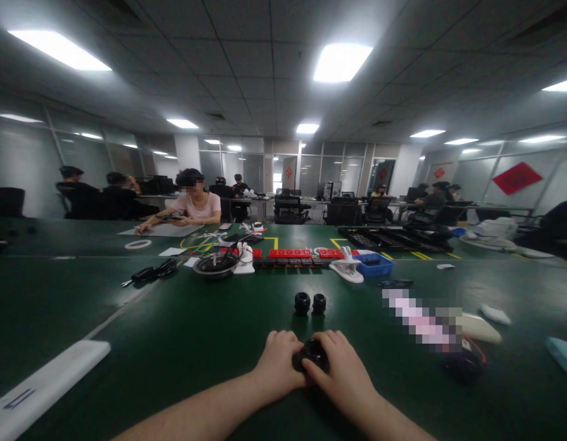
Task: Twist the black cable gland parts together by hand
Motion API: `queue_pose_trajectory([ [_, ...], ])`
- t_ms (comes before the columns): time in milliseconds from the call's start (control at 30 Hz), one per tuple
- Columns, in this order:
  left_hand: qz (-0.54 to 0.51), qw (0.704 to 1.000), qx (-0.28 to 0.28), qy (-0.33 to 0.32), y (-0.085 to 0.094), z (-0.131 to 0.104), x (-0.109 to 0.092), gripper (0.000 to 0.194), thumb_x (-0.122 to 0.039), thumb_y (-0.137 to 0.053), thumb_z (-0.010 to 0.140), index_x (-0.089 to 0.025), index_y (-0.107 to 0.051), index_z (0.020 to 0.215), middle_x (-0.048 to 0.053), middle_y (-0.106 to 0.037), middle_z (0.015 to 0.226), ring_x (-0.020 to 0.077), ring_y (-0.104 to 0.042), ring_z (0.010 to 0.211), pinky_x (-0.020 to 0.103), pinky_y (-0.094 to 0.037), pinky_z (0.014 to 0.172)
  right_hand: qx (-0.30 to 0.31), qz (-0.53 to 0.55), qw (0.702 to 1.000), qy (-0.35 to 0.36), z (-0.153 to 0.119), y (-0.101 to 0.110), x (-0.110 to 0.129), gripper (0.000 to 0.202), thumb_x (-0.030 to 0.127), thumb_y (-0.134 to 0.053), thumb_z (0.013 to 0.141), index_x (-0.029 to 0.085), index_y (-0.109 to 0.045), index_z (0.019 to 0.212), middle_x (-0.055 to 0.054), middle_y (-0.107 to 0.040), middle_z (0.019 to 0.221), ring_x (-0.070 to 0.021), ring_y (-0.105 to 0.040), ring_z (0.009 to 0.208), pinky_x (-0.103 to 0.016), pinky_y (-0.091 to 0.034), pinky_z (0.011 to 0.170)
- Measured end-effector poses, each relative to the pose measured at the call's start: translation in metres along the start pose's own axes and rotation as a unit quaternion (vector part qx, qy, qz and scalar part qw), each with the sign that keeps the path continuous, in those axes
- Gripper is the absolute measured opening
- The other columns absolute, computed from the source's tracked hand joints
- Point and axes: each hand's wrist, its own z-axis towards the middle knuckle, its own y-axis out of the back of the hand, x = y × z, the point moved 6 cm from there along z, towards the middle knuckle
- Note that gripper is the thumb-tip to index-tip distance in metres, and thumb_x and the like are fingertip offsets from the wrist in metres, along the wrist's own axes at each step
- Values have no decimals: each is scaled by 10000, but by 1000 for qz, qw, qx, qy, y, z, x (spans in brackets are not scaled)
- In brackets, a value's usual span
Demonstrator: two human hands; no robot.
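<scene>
Both of my hands meet around a black ring-shaped part [315, 351] low in the middle of the view. My left hand [280, 360] grips its left side, with the fingertips partly hidden behind it. From the right, my right hand [339, 367] wraps it, thumb across the near side and fingers over the far side. Just beyond my hands, two similar black round parts stand side by side on the green table, one on the left [302, 304] and one on the right [319, 304].
Farther back are red socket strips [290, 253], a blue bin [374, 264], white clamps [349, 269] and a bowl of cables [215, 264]. A long white object [49, 386] lies at left. Across the green table [196, 331] a person [196, 205] sits.
</scene>
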Motion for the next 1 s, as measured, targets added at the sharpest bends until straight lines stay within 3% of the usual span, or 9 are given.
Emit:
queue_pose_trajectory([
  [467,-24,999,35,18,-1,4,-5,194,-357,-563,638,-199,-576,750,-3,-512,817,175,-464,812,302,-344,768,9,11,1000,-4,-1,3,-4,264,343,-584,717,175,-539,916,-44,-523,888,-195,-447,854,-307,-368,754],
  [633,-35,998,43,14,1,4,-8,158,-326,-521,676,-196,-566,753,3,-522,828,178,-472,807,305,-360,760,12,22,1000,-11,0,2,-8,441,377,-595,707,155,-490,1073,-58,-521,960,-196,-440,904,-314,-358,801],
  [800,-46,998,48,17,2,5,-8,146,-315,-531,668,-196,-563,748,-1,-524,825,173,-475,803,300,-367,757,32,8,999,-9,1,2,-8,329,411,-577,721,177,-553,951,-43,-521,889,-193,-440,879,-303,-360,765],
  [1000,-42,997,56,18,-3,8,-5,206,-391,-535,681,-198,-566,744,1,-527,808,174,-480,785,310,-368,751,39,3,999,3,0,8,-5,331,449,-499,775,192,-555,977,-42,-511,900,-189,-427,881,-304,-349,761],
])
